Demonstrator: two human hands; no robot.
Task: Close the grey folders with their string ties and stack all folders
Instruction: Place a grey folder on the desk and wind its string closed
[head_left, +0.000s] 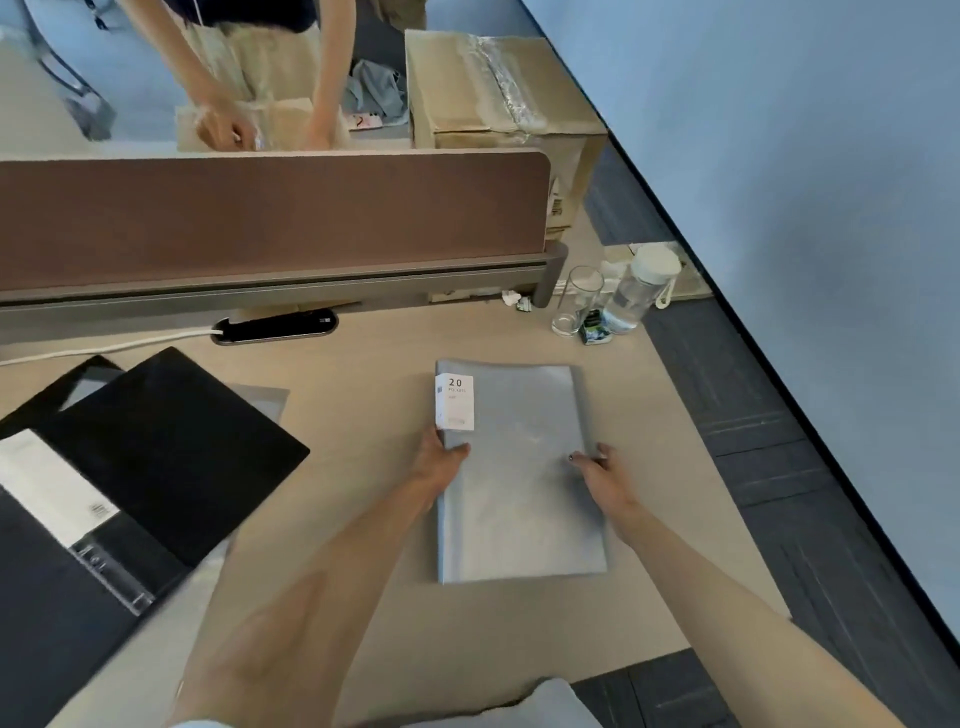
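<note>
A grey folder (519, 499) with a white "20 pockets" label lies closed on the desk, right of centre. My left hand (441, 462) grips its left edge, thumb on the cover. Over on the folder's right edge, my right hand (602, 470) holds it with the fingers curled on top. A black folder (171, 452) lies at the left, partly over another grey folder (265, 400) of which only a corner shows. An open black binder (62, 561) with a white sheet and a metal clip sits at the far left. No string tie is visible.
A brown divider panel (260, 218) runs along the back of the desk (363, 374), with a cable port (275, 325) below it. A drinking glass (576, 301) and a clear bottle (639, 288) stand at the back right corner. Another person works beyond the divider beside cardboard boxes (498, 93).
</note>
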